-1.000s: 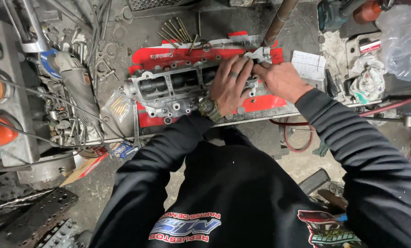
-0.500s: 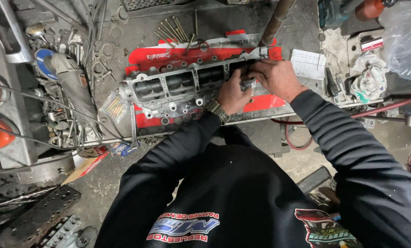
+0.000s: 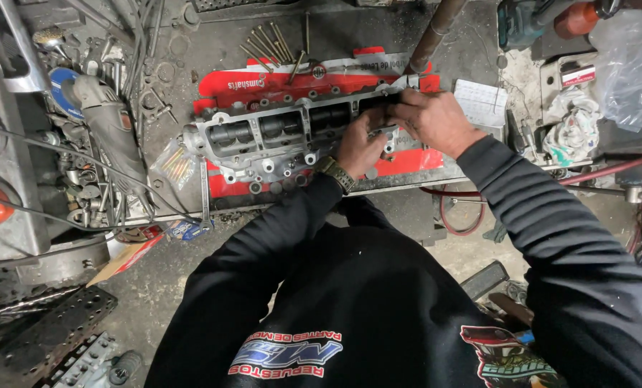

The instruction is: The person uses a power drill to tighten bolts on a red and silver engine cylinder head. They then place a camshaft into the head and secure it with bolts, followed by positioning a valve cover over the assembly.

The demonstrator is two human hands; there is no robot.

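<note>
Bottom of frame: black sweatshirt, both sleeves reaching up to the bench.
Left hand [image 3: 358, 147], centre frame, watch on wrist, fingers curled down onto the right end of the aluminium cylinder head [image 3: 278, 140]; fingertips touch a small metal part [image 3: 384, 131] at the head's edge. Can't tell if it's actually pinched.
Right hand [image 3: 432, 118] just right of it, fingers bent, tips meeting the same part from above; grip hidden.
Head lies lengthwise on a red sheet [image 3: 314, 79], mid-frame, extending left of both hands.
Left of it: angle grinder [image 3: 109, 133].
Upper centre: row of long bolts [image 3: 271, 44].
Upper right: crumpled rag [image 3: 569, 129].
</note>
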